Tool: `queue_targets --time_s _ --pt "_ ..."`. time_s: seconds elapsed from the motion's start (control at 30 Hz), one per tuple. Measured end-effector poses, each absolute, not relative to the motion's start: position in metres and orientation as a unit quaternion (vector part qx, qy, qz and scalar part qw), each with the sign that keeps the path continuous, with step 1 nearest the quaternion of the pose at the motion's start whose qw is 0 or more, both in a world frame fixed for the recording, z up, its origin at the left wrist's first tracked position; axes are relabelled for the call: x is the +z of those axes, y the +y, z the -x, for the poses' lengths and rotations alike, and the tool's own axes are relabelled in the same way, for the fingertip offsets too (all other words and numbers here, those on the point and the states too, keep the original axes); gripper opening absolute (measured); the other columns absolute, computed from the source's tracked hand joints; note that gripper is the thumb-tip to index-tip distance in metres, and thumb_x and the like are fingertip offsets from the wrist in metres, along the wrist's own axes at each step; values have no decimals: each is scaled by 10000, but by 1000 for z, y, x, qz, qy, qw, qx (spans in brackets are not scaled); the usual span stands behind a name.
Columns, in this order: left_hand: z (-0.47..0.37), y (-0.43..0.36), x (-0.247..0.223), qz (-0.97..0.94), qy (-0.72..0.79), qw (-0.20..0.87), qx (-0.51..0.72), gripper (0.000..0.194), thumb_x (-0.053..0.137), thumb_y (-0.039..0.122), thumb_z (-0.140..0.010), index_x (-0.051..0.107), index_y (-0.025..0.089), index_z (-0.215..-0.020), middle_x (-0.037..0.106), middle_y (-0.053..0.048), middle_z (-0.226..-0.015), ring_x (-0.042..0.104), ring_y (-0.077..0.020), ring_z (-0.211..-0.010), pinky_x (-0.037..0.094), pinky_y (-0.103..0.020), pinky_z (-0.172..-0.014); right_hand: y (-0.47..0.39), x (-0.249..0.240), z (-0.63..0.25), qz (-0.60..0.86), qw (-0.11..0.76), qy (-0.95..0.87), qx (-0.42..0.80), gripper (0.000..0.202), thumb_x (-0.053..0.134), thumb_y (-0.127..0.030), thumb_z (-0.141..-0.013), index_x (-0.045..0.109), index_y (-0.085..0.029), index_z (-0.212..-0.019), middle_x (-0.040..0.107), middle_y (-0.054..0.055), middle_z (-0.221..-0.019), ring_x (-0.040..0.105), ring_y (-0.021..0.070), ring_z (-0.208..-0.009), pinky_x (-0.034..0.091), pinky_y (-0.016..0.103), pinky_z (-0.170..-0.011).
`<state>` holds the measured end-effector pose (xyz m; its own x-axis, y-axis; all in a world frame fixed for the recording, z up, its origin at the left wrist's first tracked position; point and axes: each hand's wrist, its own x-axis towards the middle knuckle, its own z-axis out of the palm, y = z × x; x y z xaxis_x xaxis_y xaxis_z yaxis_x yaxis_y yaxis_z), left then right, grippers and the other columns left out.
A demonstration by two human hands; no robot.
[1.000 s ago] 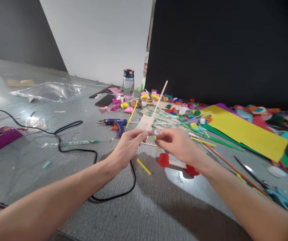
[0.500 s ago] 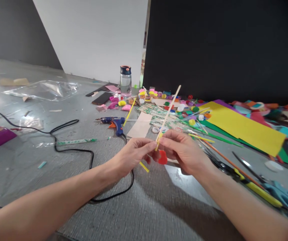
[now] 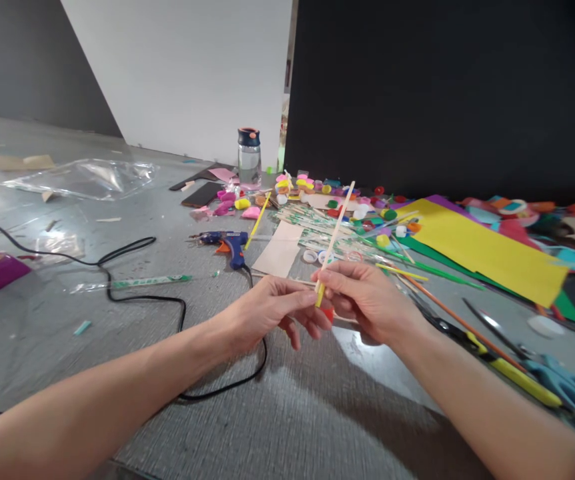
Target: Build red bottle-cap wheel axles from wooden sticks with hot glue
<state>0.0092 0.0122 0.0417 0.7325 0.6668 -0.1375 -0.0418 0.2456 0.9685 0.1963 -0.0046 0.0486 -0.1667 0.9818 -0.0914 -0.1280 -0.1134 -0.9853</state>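
Both hands meet over the grey table. My right hand [image 3: 362, 297] pinches a thin pale wooden stick [image 3: 337, 230] near its lower end; the stick leans up and to the right. A short yellow piece [image 3: 320, 295] lies against the stick's lower end. My left hand [image 3: 280, 307] has thumb and forefinger pressed together at that same end, its other fingers loosely curled. What exactly the left fingertips grip is too small to tell. Below the fingers, a red piece [image 3: 328, 314] shows partly, mostly hidden by the hands.
A blue glue gun [image 3: 232, 245] with a black cord lies left of centre. Behind stands a water bottle [image 3: 250, 160]. Yellow sheets [image 3: 492, 250], bottle caps and wrapped sticks spread at the back right. Pliers [image 3: 447, 330] and blue-handled scissors [image 3: 562, 387] lie at the right.
The stick has shifted slightly down and left and stands steeper. The left hand's lower fingers have spread, and the yellow strip seen below them is out of sight. The red piece is more hidden.
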Motion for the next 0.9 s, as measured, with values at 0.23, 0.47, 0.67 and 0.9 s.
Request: queue_targets --time_s 0.23,0.47,0.67,0.9 --pt "-10 11 42 -569 275 740 229 328 670 466 -910 754 150 -879 777 -107 -900 703 -163 -701 535 -236 -525 -6 45 -197 451 463 -494 582 387 867 -503 -711 639 -193 -676 552 -50 -539 361 56 -408 224 217 -393" --pt "-16 11 38 -630 308 648 299 227 658 355 -898 750 153 -850 762 -73 -844 684 -161 -723 539 -236 -551 -8 50 -187 463 470 -537 525 363 840 -489 -729 632 -203 -645 567 -32 -536 419 87 -452 288 236 -430" --pt "-14 11 47 -584 332 640 373 168 719 301 -872 786 160 -809 785 -43 -775 694 -128 -648 559 -239 -622 -11 81 -207 474 516 -569 431 188 807 -388 -807 763 -208 -835 513 -35 -585 380 91 -509 275 249 -458" --pt "-11 20 47 -534 325 635 454 129 753 294 -875 818 184 -890 809 -27 -803 714 -109 -668 579 -220 -672 -10 110 -259 528 495 -673 152 123 759 -359 -883 780 -244 -843 645 6 -718 523 135 -616 354 284 -532"
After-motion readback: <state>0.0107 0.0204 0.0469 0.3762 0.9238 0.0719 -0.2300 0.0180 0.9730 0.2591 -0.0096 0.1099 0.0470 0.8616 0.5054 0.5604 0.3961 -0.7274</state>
